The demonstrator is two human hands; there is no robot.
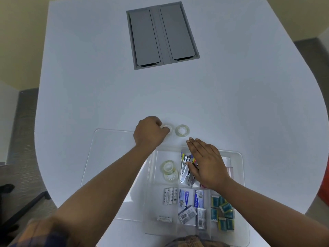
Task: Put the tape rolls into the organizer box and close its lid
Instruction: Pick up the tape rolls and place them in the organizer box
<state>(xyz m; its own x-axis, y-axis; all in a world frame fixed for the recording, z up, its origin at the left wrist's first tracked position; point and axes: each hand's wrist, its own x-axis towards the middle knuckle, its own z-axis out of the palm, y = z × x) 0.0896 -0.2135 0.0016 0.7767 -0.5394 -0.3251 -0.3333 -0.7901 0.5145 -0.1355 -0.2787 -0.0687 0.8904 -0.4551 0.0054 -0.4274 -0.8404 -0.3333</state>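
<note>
Labels unreadable | left hand (150, 132) grip on tape roll (168, 128) | right hand (207, 162) flat

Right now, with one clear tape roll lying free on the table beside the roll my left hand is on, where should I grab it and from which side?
Probably come straight down from above with the right hand and pinch the outer rim of the free clear tape roll on opposite sides. It lies flat on the white table, hole upward, with its far and right sides clear.
</note>
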